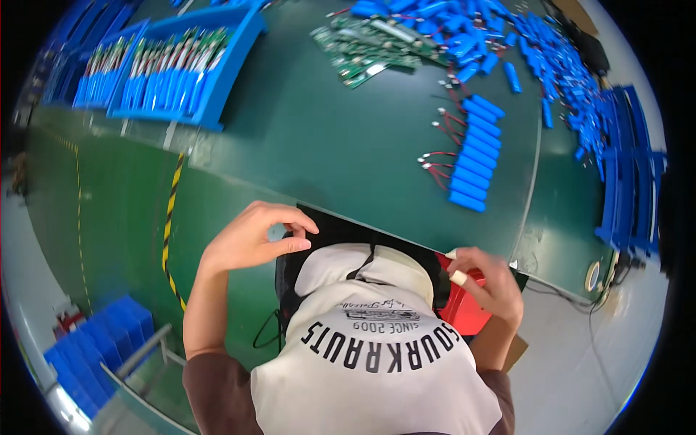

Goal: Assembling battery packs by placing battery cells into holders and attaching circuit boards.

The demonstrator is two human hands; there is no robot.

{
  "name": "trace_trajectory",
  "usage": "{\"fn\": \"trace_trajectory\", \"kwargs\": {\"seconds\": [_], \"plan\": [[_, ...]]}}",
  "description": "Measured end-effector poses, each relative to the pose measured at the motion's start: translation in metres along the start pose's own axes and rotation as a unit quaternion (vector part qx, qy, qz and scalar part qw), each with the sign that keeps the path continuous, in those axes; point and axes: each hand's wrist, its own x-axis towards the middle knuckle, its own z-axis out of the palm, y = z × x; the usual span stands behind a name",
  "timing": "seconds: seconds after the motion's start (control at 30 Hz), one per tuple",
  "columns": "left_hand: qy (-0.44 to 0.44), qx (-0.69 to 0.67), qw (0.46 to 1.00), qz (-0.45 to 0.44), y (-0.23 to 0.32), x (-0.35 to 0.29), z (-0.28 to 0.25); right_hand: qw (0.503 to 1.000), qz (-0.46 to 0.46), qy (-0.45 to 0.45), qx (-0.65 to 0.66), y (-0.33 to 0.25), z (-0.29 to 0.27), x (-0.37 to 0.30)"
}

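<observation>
My left hand [262,235] hovers over my lap just off the near table edge, thumb and curled fingers apart, with nothing in it. At the right, my right hand [490,284] is also empty, its thumb and forefinger apart and wearing pale finger cots; it is slightly blurred beside the table's near edge. Beyond it, on the green table [326,145], lies a slanting row of blue cylindrical battery packs [475,156]. Their red and dark leads with white connectors [428,161] point left. Neither hand touches the packs.
Green circuit boards [373,54] lie piled at the back, beside a heap of loose blue battery packs [464,32]. A blue tray [235,69] of packs with boards stands far left. At right are blue racks [627,167] and a tape roll [592,276]; lower left, blue bins [101,351].
</observation>
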Motion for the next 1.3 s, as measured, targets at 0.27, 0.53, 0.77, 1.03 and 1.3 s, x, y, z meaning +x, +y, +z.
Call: {"fn": "trace_trajectory", "kwargs": {"seconds": [0.27, 0.53, 0.77, 1.03, 1.3], "plan": [[0.070, 0.068, 0.968, 0.233, 0.077, 0.096, -0.012, 0.974, -0.077, 0.205, 0.049, -0.021, -0.098, 0.099], [0.007, 0.220, 0.909, 0.354, 0.059, 0.204, 0.049, 0.935, -0.014, 0.350, 0.045, 0.027, -0.092, 0.103], [0.114, 0.169, 0.900, 0.385, 0.039, 0.224, 0.057, 0.928, 0.029, 0.372, 0.022, 0.067, -0.084, 0.080], [0.037, 0.239, 0.862, 0.446, 0.042, 0.194, 0.096, 0.861, -0.083, 0.501, 0.006, 0.103, -0.103, 0.163], [0.029, 0.290, 0.852, 0.434, 0.036, 0.196, 0.100, 0.876, -0.020, 0.468, 0.109, 0.112, -0.111, 0.150]]}}
